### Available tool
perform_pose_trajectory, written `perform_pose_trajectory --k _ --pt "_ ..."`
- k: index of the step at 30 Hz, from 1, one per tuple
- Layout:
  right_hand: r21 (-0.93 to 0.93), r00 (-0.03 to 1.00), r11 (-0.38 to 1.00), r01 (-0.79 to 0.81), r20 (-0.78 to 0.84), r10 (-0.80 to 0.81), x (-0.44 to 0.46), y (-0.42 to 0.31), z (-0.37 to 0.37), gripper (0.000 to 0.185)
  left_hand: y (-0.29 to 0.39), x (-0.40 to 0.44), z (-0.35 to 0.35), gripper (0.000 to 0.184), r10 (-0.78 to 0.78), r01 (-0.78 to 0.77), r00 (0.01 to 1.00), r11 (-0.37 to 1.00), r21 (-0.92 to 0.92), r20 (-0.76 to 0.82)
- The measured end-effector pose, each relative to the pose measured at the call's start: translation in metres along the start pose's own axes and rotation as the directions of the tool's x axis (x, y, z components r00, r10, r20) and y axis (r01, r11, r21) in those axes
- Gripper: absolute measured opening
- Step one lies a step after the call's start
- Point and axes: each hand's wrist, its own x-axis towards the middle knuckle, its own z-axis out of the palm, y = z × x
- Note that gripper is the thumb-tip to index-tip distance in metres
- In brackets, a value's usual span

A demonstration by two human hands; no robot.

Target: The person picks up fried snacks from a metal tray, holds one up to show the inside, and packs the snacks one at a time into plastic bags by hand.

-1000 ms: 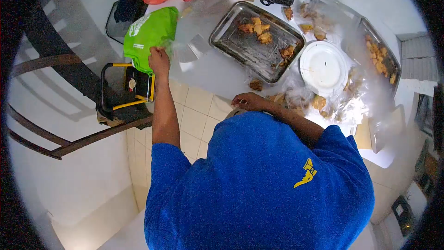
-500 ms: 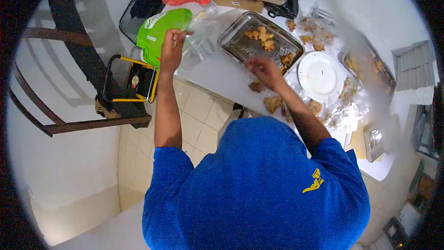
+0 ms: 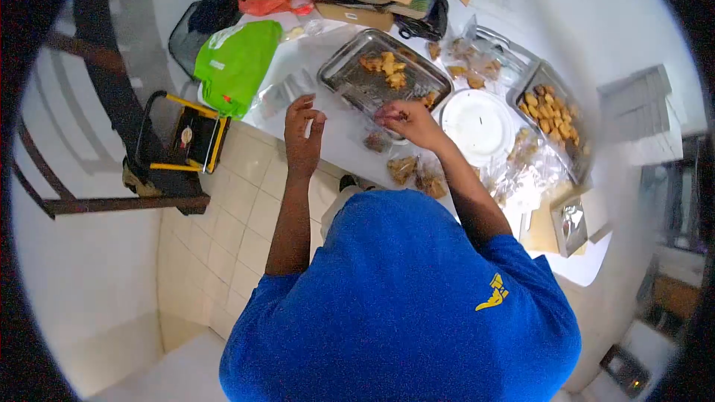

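We are holding our left hand [image 3: 304, 138], fingers loosely spread, over the worktop's [image 3: 342, 138] near edge, and bunching our right fingers, whether around something we cannot tell, at the near corner of the tray [image 3: 348, 67] carrying food pieces [image 3: 389, 68], a light touch probably serving best.

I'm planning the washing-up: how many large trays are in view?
2 clearly visible: a central tray by the right hand, and a far tray right of the white plate. More may be hidden under clear bags.
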Motion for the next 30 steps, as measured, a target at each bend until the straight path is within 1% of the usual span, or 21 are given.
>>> perform_pose_trajectory --k 1,4,5,8,9,11,12,13,14,15,16,17,20,21,23,24,25,26,28,29,30 --pt "0.054 1.000 0.998 0.011 -0.002 -0.011 0.000 0.002 0.003 0.015 0.004 -0.003 -0.002 0.015 -0.161 0.159 0.987 0.973 -0.166 0.001" --pt "-0.012 0.999 0.999 0.037 -0.007 -0.037 -0.005 -0.009 0.009 0.012 -0.008 -0.012 -0.004 0.016 -0.252 0.291 0.952 0.921 -0.259 0.174" --pt "-0.002 0.999 0.999 0.053 0.006 -0.053 -0.005 0.002 0.011 0.012 -0.012 -0.015 -0.004 0.016 -0.361 0.415 0.899 0.883 -0.219 0.249" --pt "0.058 0.995 0.998 -0.028 0.096 0.022 -0.010 0.002 0.015 0.015 0.008 -0.021 -0.007 0.017 -0.514 0.609 0.793 0.686 -0.398 0.329" --pt "0.142 0.993 0.988 -0.057 0.113 0.041 -0.013 0.006 0.017 0.015 0.006 -0.025 -0.008 0.017 -0.517 0.602 0.799 0.702 -0.381 0.308" --pt "0.081 0.996 0.997 -0.022 0.089 0.015 -0.018 0.012 0.021 0.019 0.003 -0.029 -0.010 0.018 -0.516 0.587 0.809 0.732 -0.346 0.280" --pt "0.048 0.997 0.999 -0.005 0.078 0.001 -0.020 0.009 0.022 0.020 0.004 -0.030 -0.010 0.021 -0.532 0.592 0.806 0.723 -0.355 0.260" --pt "-0.034 0.999 0.999 -0.028 0.028 0.029 -0.021 0.007 0.025 0.030 0.007 -0.030 -0.012 0.024 -0.550 0.598 0.801 0.713 -0.366 0.237" --pt "-0.167 0.996 0.983 0.071 -0.041 -0.078 -0.023 0.002 0.027 0.033 0.008 -0.032 -0.013 0.027 -0.570 0.603 0.795 0.705 -0.374 0.207" --pt "-0.295 0.976 0.942 0.162 -0.091 -0.196 -0.024 -0.003 0.031 0.037 0.006 -0.033 -0.013 0.035 -0.580 0.602 0.792 0.691 -0.400 0.191" --pt "-0.418 0.940 0.876 0.240 -0.126 -0.317 -0.023 -0.006 0.035 0.040 0.005 -0.036 -0.015 0.037 -0.569 0.596 0.799 0.704 -0.386 0.197" --pt "-0.453 0.918 0.824 0.340 -0.030 -0.395 -0.019 -0.006 0.038 0.046 0.005 -0.039 -0.015 0.038 -0.559 0.593 0.803 0.716 -0.369 0.206" --pt "-0.561 0.891 0.711 0.424 0.119 -0.438 -0.007 -0.027 0.053 0.047 0.008 -0.045 -0.015 0.040 -0.567 0.608 0.794 0.726 -0.322 0.220" --pt "-0.592 0.891 0.687 0.420 0.126 -0.436 -0.005 -0.020 0.060 0.042 0.006 -0.047 -0.014 0.039 -0.573 0.617 0.787 0.716 -0.325 0.231" --pt "-0.509 0.885 0.733 0.451 0.151 -0.439 -0.002 -0.007 0.072 0.032 0.013 -0.046 -0.014 0.034 -0.608 0.653 0.757 0.697 -0.295 0.241" --pt "-0.469 0.882 0.752 0.463 0.162 -0.442 0.000 -0.003 0.075 0.028 0.012 -0.049 -0.016 0.034 -0.630 0.668 0.743 0.673 -0.317 0.227" --pt "-0.470 0.855 0.722 0.508 0.176 -0.487 -0.001 -0.002 0.078 0.019 0.008 -0.053 -0.018 0.033 -0.654 0.683 0.725 0.647 -0.339 0.215" --pt "-0.424 0.855 0.748 0.510 0.158 -0.494 -0.002 0.003 0.082 0.018 0.006 -0.057 -0.021 0.032 -0.680 0.700 0.704 0.616 -0.361 0.204" --pt "-0.325 0.856 0.795 0.513 0.119 -0.503 -0.005 0.010 0.090 0.015 0.008 -0.065 -0.024 0.031 -0.699 0.714 0.689 0.612 -0.339 0.189" --pt "-0.355 0.833 0.764 0.540 0.092 -0.546 -0.007 0.012 0.092 0.012 0.005 -0.070 -0.025 0.031 -0.714 0.731 0.671 0.593 -0.336 0.199" --pt "-0.300 0.831 0.778 0.552 0.125 -0.542 -0.007 0.018 0.095 0.014 0.006 -0.074 -0.026 0.031 -0.730 0.750 0.651 0.573 -0.332 0.210"
